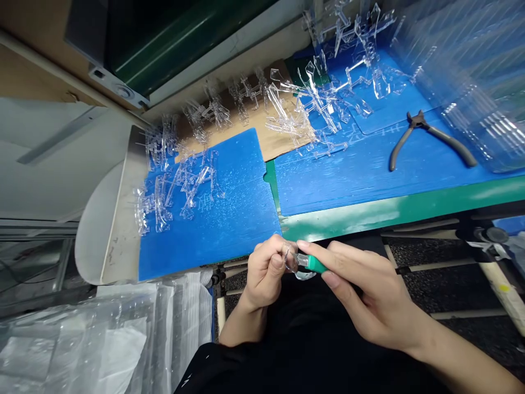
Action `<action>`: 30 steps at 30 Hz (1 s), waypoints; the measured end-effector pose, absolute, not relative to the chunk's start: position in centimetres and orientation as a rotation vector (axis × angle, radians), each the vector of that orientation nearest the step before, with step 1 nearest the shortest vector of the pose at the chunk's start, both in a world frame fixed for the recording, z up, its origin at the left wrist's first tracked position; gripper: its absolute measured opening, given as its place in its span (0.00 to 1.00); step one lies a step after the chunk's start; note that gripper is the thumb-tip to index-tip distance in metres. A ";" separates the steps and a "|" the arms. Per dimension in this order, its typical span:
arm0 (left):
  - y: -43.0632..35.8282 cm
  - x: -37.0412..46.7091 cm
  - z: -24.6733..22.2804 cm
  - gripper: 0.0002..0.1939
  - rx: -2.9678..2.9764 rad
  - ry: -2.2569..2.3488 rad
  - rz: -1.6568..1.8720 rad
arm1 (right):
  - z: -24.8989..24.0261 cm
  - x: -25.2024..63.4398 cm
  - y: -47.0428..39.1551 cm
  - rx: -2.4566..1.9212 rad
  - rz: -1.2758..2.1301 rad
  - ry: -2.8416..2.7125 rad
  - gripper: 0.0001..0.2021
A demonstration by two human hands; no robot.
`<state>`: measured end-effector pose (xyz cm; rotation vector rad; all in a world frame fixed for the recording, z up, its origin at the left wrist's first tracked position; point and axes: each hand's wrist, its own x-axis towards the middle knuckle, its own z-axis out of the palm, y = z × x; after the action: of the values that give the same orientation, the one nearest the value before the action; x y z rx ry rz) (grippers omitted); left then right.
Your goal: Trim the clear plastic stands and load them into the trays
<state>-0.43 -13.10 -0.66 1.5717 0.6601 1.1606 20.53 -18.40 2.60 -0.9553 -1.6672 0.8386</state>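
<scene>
My left hand (266,271) is closed, pinching a small clear plastic part (302,275) between thumb and fingers just past the table's front edge. In my right hand (365,287) is a knife with a green handle (315,265), its short metal blade touching or very close to the clear part. My left fingers hide much of that part, so its full shape cannot be made out. Several clear plastic mouldings on sprues (192,180) lie on the blue sheet to the left, and more clear mouldings (320,98) are heaped towards the back.
Grey-handled nippers (418,123) lie jaws-away on the right blue sheet (353,175). Clear plastic trays (484,109) are at the right edge. Brown cardboard (241,120) lies at the back, beneath a green conveyor roller (164,49). Plastic-wrapped packs (135,328) stand at the lower left.
</scene>
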 end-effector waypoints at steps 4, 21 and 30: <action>-13.3 -0.7 -0.7 0.23 1.633 0.718 1.142 | 2.6 20.6 -18.6 -0.939 0.845 -1.693 0.26; -13.4 -0.5 -1.0 0.19 1.553 0.613 1.123 | 2.1 19.7 -18.7 -1.066 0.839 -1.532 0.24; -13.7 -0.1 -1.1 0.19 1.485 0.565 1.109 | 2.1 19.6 -18.0 -1.139 0.848 -1.416 0.20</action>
<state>-0.14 -13.70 -1.10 1.4850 0.5649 1.1094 19.62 -17.98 2.09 -1.1390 -1.4161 0.8480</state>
